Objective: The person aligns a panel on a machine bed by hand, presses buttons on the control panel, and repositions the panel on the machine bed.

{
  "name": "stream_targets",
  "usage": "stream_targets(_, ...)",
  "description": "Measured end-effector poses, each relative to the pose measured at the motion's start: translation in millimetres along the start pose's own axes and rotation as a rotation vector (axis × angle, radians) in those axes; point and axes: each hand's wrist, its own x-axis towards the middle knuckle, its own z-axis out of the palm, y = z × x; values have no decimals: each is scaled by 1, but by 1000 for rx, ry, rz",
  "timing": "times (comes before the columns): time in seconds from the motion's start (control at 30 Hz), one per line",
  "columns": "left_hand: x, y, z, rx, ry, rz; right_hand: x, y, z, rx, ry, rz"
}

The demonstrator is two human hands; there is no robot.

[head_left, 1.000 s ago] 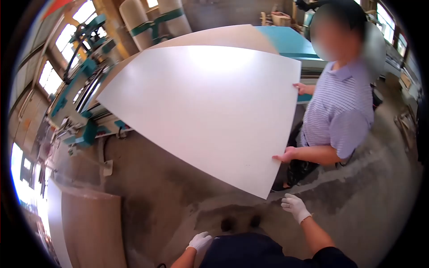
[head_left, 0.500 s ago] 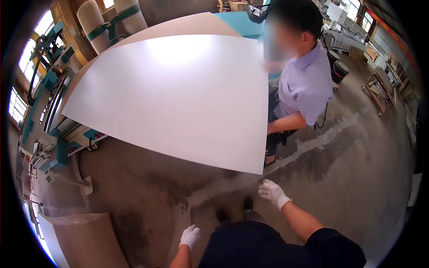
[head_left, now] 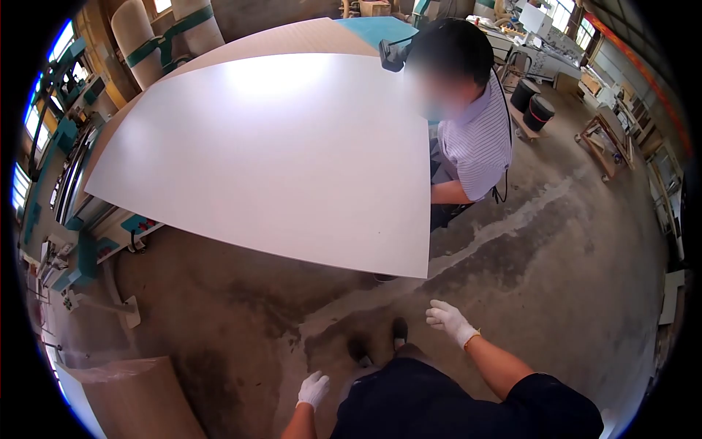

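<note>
A stained concrete floor [head_left: 219, 314] is spreading across a cluttered workshop. Above it, a large white sheet [head_left: 278, 161] is lying over a brown board [head_left: 322, 38], its near edge and near right corner jutting out over the floor. Light is glaring off its far side. How firmly the board is bearing it, the view is not showing.

Just off that corner, the wearer's white-gloved right hand [head_left: 450, 320] is hovering with fingers partly bent, gripping nothing and not touching the sheet. The left hand [head_left: 314, 388], gloved too, is hanging lower, well apart from the sheet, its fingers loosely curled and nothing showing in them.

At the sheet's right edge, a co-worker [head_left: 479, 157] is leaning in, a forearm [head_left: 450, 192] meeting the edge; the hand is hidden, so its grip is impossible to tell.

A panel this broad is probably calling for level, well-spread support, palms under the edge rather than fingertips pinching a corner, and a stance clear of the overhang.

Farther out, a teal surface [head_left: 376, 31] is showing beyond the board, a teal-trimmed machine [head_left: 86, 252] is standing at left, a brown wrapped panel [head_left: 139, 399] is filling the lower left, and two black buckets [head_left: 539, 113] are sitting at upper right.
</note>
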Motion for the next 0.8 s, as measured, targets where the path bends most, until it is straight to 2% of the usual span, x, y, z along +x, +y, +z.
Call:
stream_targets(0.1,26,-13,2,65,60,34,-4,-4,-4,-18,-3,-11)
stream_targets(0.2,15,21,26,209,135,7,-7,-5,-11,-95,10,-3)
stream_targets(0.3,31,7,33,297,144,48,-13,3,-18,-146,-22,3)
stream_targets(0.43,-3,64,60,515,185,62,-8,5,-27,-356,-39,-23)
stream_targets(0.5,-24,89,74,599,198,70,-14,-28,-25,-432,-7,-87)
stream_targets(0.6,-9,71,77,528,129,-10,31,-65,-62,-553,73,-331)
stream_targets(0.7,-3,54,86,480,152,111,29,-146,-57,-682,156,-516)
stream_targets(0.8,-39,103,106,447,170,41,35,-202,-42,-748,205,-617)
